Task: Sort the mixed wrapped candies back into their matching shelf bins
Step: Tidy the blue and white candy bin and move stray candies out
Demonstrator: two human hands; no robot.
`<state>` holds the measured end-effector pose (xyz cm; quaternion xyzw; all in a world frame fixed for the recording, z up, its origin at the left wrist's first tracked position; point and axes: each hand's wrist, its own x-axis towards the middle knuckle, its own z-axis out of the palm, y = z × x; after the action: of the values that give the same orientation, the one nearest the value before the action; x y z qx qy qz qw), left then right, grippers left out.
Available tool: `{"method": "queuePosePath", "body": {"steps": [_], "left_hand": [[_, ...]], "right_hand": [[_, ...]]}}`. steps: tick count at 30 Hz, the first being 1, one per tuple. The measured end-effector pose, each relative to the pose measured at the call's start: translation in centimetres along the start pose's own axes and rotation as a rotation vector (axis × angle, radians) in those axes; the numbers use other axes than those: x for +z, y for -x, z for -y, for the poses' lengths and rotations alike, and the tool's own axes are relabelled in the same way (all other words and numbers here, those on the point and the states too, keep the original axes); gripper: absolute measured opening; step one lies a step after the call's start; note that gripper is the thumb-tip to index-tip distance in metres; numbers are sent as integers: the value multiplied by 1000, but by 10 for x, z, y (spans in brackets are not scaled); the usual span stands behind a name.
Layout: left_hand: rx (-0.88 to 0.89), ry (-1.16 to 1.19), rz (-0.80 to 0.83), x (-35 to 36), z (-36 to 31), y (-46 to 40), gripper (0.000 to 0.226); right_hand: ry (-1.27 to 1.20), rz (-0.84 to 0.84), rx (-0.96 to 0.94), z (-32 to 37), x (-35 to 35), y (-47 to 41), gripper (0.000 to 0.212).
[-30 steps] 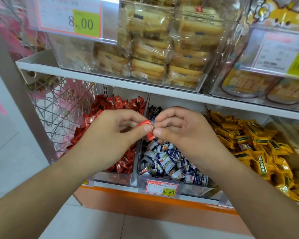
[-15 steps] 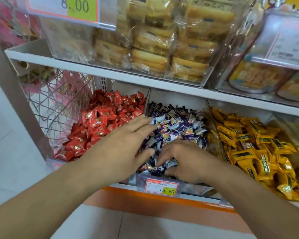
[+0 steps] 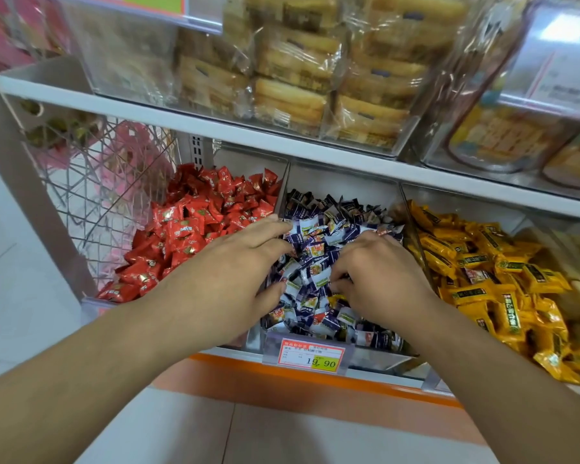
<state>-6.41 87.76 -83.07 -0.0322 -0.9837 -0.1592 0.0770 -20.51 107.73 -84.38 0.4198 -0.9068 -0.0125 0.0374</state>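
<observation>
Left hand [image 3: 235, 272] stays flat, fingers spread, on the purple candies [image 3: 318, 259]; right hand [image 3: 379, 279] has moved deeper, fingers curled among them.

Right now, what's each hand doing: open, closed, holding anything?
Left hand: open, fingers spread over the blue-and-white candies in the middle bin.
Right hand: fingers curled down into the same candies; whether it grips one cannot be told.
</observation>
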Motion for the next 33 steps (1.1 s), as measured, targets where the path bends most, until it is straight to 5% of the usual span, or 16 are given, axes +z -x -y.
{"method": "queuePosePath", "body": {"steps": [6,10,13,33], "left_hand": [[4,6,-6,1,-1,-1,54],[2,9,-4,1,-2,-2,54],[3,14,2,0,-2,-1,54],[21,36,-14,2,0,-1,53]], "right_hand": [[-140,-130,-59,2,-7,0,13],[-537,212,-82,22,-7,10,13],[-446,331,-78,18,0,12,13],[-209,365,1,20,-2,5,22]]}}
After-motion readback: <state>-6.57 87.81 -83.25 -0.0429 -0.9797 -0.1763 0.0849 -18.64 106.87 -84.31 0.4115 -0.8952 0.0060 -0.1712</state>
